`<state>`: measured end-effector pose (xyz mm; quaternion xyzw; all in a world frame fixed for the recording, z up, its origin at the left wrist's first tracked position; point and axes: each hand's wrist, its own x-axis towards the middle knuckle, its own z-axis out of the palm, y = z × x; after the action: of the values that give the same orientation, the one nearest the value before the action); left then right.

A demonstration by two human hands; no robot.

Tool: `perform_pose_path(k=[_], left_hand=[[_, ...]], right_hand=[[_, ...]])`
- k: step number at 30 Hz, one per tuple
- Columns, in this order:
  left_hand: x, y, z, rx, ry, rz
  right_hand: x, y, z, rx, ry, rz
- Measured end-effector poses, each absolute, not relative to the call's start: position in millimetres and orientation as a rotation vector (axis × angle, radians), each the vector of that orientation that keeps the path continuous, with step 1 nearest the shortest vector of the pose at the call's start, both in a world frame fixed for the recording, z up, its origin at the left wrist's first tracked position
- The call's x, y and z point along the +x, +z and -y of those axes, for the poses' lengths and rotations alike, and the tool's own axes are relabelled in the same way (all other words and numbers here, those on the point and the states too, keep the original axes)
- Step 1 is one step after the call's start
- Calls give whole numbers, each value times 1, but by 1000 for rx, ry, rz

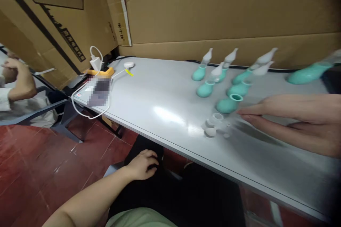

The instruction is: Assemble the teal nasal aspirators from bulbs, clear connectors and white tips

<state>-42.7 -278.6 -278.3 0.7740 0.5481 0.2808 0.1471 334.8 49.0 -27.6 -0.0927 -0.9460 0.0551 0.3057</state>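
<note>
My left hand [144,165] rests on my dark-clad thigh below the table edge, its fingers loosely bent and holding nothing. From the right, my right hand [295,124] reaches over the table with thumb and fingers pressed together. Whatever is between those fingertips, if anything, I cannot make out. Just left of them lies a teal rubber bulb [226,105] with an open mouth. In front of it are a clear plastic collar [217,117], a small white round cap [210,132] and tiny clear pieces. Behind stand several nasal aspirators, one of them [205,88] teal with a whitish tip.
At the far right lies another teal aspirator [306,73]. A blurred-out flat object [99,92], a white cable and an orange power strip [106,72] occupy the table's left end. Cardboard [226,10] walls the back. Another person's arm [23,81] shows at far left.
</note>
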Motion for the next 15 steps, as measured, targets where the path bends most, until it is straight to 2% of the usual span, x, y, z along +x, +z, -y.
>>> perform_pose_path(k=[3, 9, 15], left_hand=[[-55, -303, 275, 2051, 675, -1644], [-63, -315, 274, 1877, 548, -1669], [-60, -312, 276, 1847, 465, -1674]], right_hand=[[325, -4, -34, -39, 50, 2552], [320, 11, -22, -174, 262, 2586], [331, 16, -19, -212, 227, 2504]])
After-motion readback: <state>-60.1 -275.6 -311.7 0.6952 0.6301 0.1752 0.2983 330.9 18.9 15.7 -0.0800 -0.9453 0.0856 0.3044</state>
